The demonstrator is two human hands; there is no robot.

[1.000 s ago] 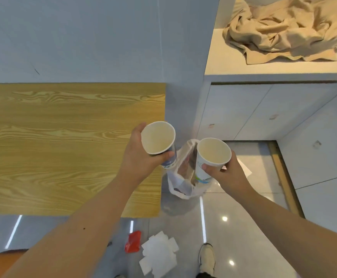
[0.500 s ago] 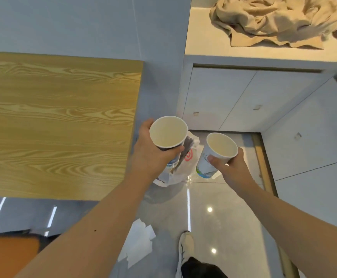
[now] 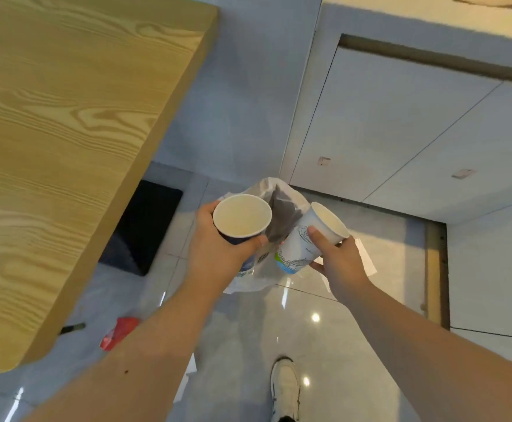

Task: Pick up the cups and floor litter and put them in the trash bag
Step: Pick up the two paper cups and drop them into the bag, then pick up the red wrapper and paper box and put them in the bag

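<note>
Paper, light and easily crushed, the two cups [image 3: 242, 219] [image 3: 309, 239] sit just above the trash bag [image 3: 282, 205], each hand [image 3: 221, 257] [image 3: 340, 263] closed around a sidewall, the sensible, gentle hold below the rim.

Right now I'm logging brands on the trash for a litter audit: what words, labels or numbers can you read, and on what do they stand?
No text reads clearly here.
Cup in the right hand, the right cup: small dark lettering beside a blue-green drawing, too blurred to read.
Cup in the left hand, the left cup: print near its base, mostly hidden and blurred.
Trash bag: dark marks on the plastic, unreadable.
Red wrapper: no legible print.
</note>
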